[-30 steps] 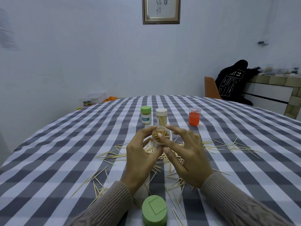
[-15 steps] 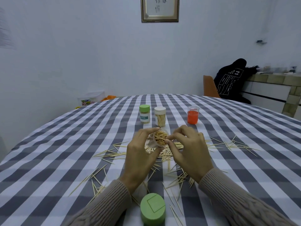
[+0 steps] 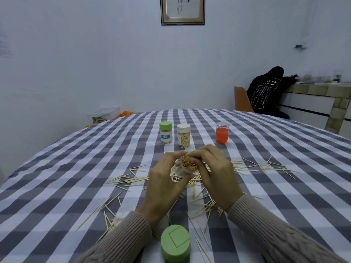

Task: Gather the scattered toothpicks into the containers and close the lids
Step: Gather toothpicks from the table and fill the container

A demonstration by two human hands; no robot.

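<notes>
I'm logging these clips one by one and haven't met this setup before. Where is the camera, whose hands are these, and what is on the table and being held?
There is no machine here. The camera sits on a person's head, looking forward and down, so the two sleeved arms at the bottom are the wearer's own. The left hand holds a small clear container packed with toothpicks, tipped so its open mouth faces the camera. The right hand has its fingertips at that mouth. Loose toothpicks lie scattered over the checked tablecloth. Further back stand a green-lidded jar, a white-lidded jar and an orange cup. A green lid rests nearest the wearer.
</notes>
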